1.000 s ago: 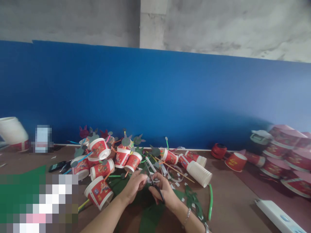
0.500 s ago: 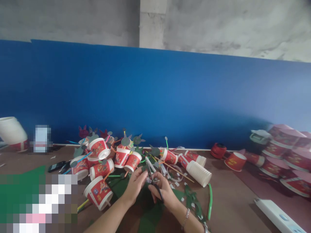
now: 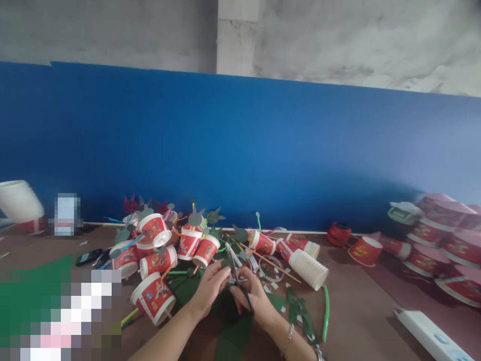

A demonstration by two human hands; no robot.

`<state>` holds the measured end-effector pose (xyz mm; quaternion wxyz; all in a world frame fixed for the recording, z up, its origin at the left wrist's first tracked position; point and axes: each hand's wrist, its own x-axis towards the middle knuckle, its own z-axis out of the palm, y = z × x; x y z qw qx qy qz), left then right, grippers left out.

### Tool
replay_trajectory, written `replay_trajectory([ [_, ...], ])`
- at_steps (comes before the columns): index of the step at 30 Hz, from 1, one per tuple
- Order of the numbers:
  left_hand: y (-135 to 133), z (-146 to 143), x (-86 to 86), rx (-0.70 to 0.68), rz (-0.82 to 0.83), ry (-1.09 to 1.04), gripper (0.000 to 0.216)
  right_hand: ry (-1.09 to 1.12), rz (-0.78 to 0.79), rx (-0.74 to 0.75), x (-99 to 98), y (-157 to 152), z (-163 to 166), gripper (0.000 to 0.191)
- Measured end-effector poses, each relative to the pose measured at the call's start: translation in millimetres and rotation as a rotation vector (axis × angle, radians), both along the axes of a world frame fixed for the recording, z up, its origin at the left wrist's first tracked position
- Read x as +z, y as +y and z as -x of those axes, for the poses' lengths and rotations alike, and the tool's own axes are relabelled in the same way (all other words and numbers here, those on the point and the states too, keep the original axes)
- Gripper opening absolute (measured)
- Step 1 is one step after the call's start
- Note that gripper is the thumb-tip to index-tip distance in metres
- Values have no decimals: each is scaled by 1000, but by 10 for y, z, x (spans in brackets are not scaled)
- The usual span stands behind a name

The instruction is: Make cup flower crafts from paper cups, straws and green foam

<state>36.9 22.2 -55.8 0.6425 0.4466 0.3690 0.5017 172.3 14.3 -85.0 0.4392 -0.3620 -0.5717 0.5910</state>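
My right hand is closed around dark-handled scissors, whose blades point up and away from me. Pinched in the fingers of my left hand is a small dark green piece, right beside the blades. Whether the blades touch it I cannot tell. Under both hands lies a dark green sheet, felt or paper. Green offcuts and small white scraps are scattered right of my right hand. Left of my hands lies a red printed paper cup with a stick through it.
More decorated cups are piled on the left. A stack of white-rimmed cups lies to the right, near a green tube. Red cups are heaped far right, behind a white power strip. A blue panel stands behind the table.
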Motion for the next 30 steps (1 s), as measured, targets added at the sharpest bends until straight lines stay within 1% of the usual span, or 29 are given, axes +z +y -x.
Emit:
replay_trajectory([
  [10, 28, 53, 40, -31, 26, -21, 35, -13, 20, 32, 89, -16, -23, 42],
  [14, 44, 64, 0, -36, 18, -14, 36, -20, 16, 30, 71, -6, -18, 42],
  [18, 18, 15, -15, -33, 17, 9, 37, -17, 9, -1, 44, 11, -11, 42],
  [20, -11, -23, -1, -15, 6, 16, 36, -12, 8, -13, 40, 14, -7, 42],
  [24, -59, -71, 41, 78, 1, -22, 34, 3, 12, 3, 32, 10, -1, 42],
  [27, -65, -69, 52, 49, 17, -49, 31, -6, 2, 5, 26, 5, -1, 42],
  [30, -48, -46, 27, 3, 27, -39, 30, -11, -7, -8, 20, 0, -5, 41],
])
